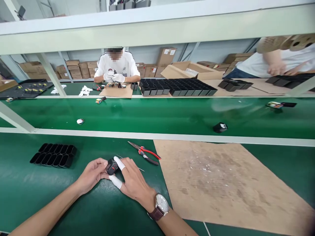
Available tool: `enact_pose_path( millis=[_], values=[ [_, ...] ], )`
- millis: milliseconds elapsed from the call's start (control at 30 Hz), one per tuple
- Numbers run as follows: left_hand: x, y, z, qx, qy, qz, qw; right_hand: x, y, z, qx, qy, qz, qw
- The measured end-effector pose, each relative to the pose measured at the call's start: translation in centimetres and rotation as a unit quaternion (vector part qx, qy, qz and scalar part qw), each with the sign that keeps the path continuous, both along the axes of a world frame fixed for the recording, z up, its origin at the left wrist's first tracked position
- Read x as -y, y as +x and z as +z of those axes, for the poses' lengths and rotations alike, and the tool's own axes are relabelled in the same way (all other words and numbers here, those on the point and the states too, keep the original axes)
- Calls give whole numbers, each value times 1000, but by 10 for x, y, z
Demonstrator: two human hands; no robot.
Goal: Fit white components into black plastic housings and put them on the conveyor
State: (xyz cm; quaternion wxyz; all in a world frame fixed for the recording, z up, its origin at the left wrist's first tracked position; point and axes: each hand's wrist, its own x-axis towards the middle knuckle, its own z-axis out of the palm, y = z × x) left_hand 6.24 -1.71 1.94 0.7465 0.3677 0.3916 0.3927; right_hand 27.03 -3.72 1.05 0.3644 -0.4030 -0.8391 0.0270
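Observation:
Both my hands meet low on the green bench around a small black charger-like part (112, 167) with a red mark on its face. My left hand (92, 173) grips it from the left with curled fingers. My right hand (131, 182), with white finger cots on thumb and forefinger and a watch on the wrist, pinches it from the right. A row of black plastic shells (53, 155) lies to the left of my hands. Red-handled pliers (145, 153) lie just beyond my right hand.
A brown cardboard sheet (221, 180) covers the bench at right. Beyond a white rail runs a green conveyor (157, 114) carrying a black part (220, 127) and a white piece (80, 121). Across it a person in white gloves sits working; another person stands far right by black trays (177, 87).

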Motion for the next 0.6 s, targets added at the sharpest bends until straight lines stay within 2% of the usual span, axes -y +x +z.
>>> enact_pose_path(
  millis=[133, 233, 300, 367, 433, 467, 533, 600],
  values=[
    [-2, -1, 4, -78, 79, 44, 993, -6, 8, 1, 57, -8, -9, 998],
    [-15, -8, 13, -197, 208, 72, 955, -16, 19, -4, 119, -18, -59, 991],
    [-35, -14, 22, -301, 323, 62, 895, -23, 26, -10, 158, -32, -91, 983],
    [-66, -22, 33, -420, 431, 44, 797, -28, 31, -16, 188, -35, -115, 975],
    [-106, -29, 40, -526, 481, 31, 701, -31, 32, -21, 207, -20, -141, 968],
    [-128, -31, 43, -570, 474, 33, 670, -32, 32, -23, 214, -7, -157, 964],
    [-168, -33, 43, -608, 450, 49, 652, -32, 31, -25, 221, 19, -184, 958],
    [-199, -33, 38, -636, 421, 68, 643, -33, 30, -27, 222, 36, -203, 953]
  ],
)
